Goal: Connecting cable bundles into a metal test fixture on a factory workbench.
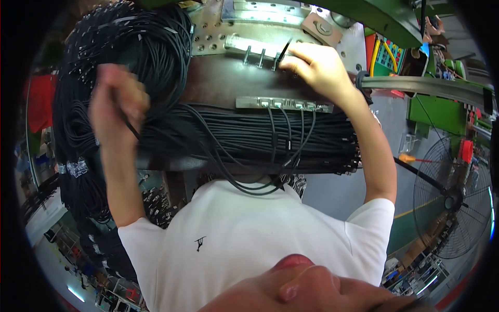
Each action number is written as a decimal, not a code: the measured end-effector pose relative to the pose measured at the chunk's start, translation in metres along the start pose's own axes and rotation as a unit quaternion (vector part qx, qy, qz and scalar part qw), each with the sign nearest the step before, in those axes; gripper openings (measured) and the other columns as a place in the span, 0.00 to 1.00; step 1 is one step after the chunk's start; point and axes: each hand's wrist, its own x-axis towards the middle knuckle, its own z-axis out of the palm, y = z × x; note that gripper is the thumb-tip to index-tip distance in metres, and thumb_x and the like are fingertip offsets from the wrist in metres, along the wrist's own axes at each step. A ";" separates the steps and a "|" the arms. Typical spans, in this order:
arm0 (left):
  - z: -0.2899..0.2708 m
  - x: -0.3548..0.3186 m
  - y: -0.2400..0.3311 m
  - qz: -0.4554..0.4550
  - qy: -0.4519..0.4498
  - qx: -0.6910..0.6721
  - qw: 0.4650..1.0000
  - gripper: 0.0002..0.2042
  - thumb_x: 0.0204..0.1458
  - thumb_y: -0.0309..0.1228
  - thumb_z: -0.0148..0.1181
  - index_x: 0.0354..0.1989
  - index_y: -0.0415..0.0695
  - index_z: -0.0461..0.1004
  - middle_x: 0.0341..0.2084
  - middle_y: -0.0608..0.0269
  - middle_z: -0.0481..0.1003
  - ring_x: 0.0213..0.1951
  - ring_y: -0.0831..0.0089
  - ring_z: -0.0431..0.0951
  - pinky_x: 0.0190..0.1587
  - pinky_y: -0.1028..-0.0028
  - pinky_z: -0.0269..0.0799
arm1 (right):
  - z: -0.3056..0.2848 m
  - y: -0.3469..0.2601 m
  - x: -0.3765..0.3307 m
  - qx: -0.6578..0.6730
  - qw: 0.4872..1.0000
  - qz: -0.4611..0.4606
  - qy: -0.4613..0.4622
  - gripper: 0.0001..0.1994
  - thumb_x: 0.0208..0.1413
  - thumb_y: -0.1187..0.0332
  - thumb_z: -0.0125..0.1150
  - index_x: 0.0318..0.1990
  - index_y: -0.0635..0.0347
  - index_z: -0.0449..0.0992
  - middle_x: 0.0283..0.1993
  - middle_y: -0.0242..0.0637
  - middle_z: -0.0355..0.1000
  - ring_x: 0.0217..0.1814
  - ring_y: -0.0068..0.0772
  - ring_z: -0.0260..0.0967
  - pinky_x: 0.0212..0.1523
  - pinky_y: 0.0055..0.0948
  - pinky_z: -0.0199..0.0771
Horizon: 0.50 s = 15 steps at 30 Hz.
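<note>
My left hand [118, 104], smeared by motion, is raised beside a big coil of black cables with its fingers curled round a black cable [130, 126]. Over at the upper metal fixture [236, 43], my right hand [318, 66] pinches a thin black piece [285, 50]; whether that is a cable end or a tool I cannot tell. Several upright metal pins [261, 58] stand along this fixture. Closer to me, a slotted metal bar [248, 102] holds several silver connectors [278, 104], whose cables loop down toward my shirt.
A thick bundle of black cables [234, 132] lies across the near side of the bench. The coiled cables [150, 52] are heaped at the left. Green machine parts [374, 18] overhang the back right. At the right are a metal rail [426, 85] and a caged fan [452, 200].
</note>
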 end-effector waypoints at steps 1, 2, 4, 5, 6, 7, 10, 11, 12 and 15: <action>-0.055 0.041 0.022 0.122 -0.174 0.001 0.977 0.16 0.64 0.38 0.37 0.28 0.43 0.65 0.17 0.65 0.65 0.22 0.75 0.67 0.24 0.77 0.67 | 0.005 -0.002 -0.005 -0.104 0.992 -0.064 0.037 0.15 0.52 0.53 0.59 0.40 0.52 0.78 0.32 0.34 0.74 0.32 0.38 0.73 0.33 0.32 0.72; -0.062 0.044 0.042 0.206 0.066 0.092 0.972 0.18 0.65 0.39 0.34 0.37 0.39 0.69 0.28 0.58 0.75 0.35 0.69 0.75 0.36 0.73 0.74 | 0.006 -0.016 -0.005 -0.174 0.983 -0.059 -0.014 0.17 0.48 0.51 0.60 0.42 0.49 0.75 0.31 0.31 0.72 0.33 0.36 0.72 0.33 0.33 0.72; -0.079 0.049 0.062 0.136 0.083 0.271 0.949 0.23 0.64 0.45 0.36 0.47 0.36 0.70 0.33 0.56 0.77 0.35 0.72 0.77 0.37 0.78 0.73 | 0.005 -0.021 -0.007 -0.199 0.970 -0.123 0.071 0.19 0.45 0.54 0.64 0.43 0.52 0.72 0.34 0.34 0.69 0.36 0.37 0.70 0.36 0.31 0.71; -0.089 0.049 0.065 0.055 0.087 0.331 0.938 0.24 0.64 0.46 0.36 0.48 0.36 0.71 0.30 0.59 0.77 0.30 0.77 0.76 0.34 0.83 0.70 | 0.003 -0.023 -0.008 -0.206 0.956 -0.152 0.140 0.20 0.44 0.56 0.65 0.42 0.54 0.71 0.34 0.35 0.69 0.37 0.38 0.69 0.37 0.32 0.71; -0.079 0.041 0.057 0.063 0.099 0.422 0.899 0.24 0.64 0.45 0.37 0.45 0.35 0.73 0.29 0.61 0.76 0.26 0.80 0.73 0.29 0.84 0.67 | -0.001 -0.028 -0.017 -0.161 0.969 -0.101 0.157 0.19 0.43 0.57 0.67 0.40 0.57 0.71 0.35 0.37 0.68 0.37 0.39 0.68 0.38 0.37 0.70; -0.066 0.031 0.043 0.070 0.110 0.509 0.851 0.24 0.64 0.44 0.38 0.41 0.34 0.75 0.27 0.62 0.76 0.21 0.83 0.70 0.25 0.86 0.64 | -0.007 -0.041 -0.031 -0.113 0.986 0.003 0.120 0.15 0.45 0.59 0.66 0.32 0.59 0.71 0.31 0.36 0.68 0.35 0.39 0.68 0.37 0.40 0.68; -0.002 -0.005 -0.030 0.224 -0.123 0.544 0.799 0.14 0.58 0.37 0.50 0.38 0.40 0.78 0.23 0.65 0.74 0.25 0.77 0.71 0.30 0.78 0.67 | -0.016 -0.062 -0.063 -0.102 0.985 0.123 -0.069 0.11 0.46 0.63 0.62 0.22 0.59 0.68 0.24 0.36 0.65 0.30 0.40 0.66 0.32 0.38 0.66; 0.024 -0.013 -0.046 0.280 -0.195 0.609 0.716 0.12 0.54 0.37 0.55 0.38 0.41 0.76 0.26 0.63 0.73 0.30 0.68 0.73 0.37 0.72 0.71 | -0.013 -0.066 -0.068 -0.075 0.986 0.137 -0.065 0.12 0.46 0.65 0.61 0.19 0.59 0.67 0.22 0.36 0.64 0.29 0.40 0.65 0.30 0.38 0.65; 0.038 -0.018 -0.067 0.343 -0.246 0.630 0.652 0.12 0.51 0.37 0.58 0.37 0.42 0.75 0.28 0.63 0.73 0.32 0.67 0.73 0.37 0.72 0.71 | -0.011 -0.067 -0.071 -0.079 0.989 0.117 -0.040 0.10 0.46 0.67 0.59 0.19 0.59 0.67 0.23 0.36 0.64 0.28 0.40 0.65 0.30 0.37 0.65; 0.046 -0.024 -0.108 0.335 -0.312 0.651 0.606 0.10 0.46 0.33 0.62 0.34 0.41 0.73 0.32 0.62 0.72 0.34 0.64 0.72 0.36 0.69 0.69 | -0.006 -0.071 -0.075 -0.094 0.992 0.085 -0.020 0.09 0.47 0.71 0.59 0.21 0.63 0.66 0.22 0.38 0.60 0.26 0.41 0.61 0.27 0.37 0.61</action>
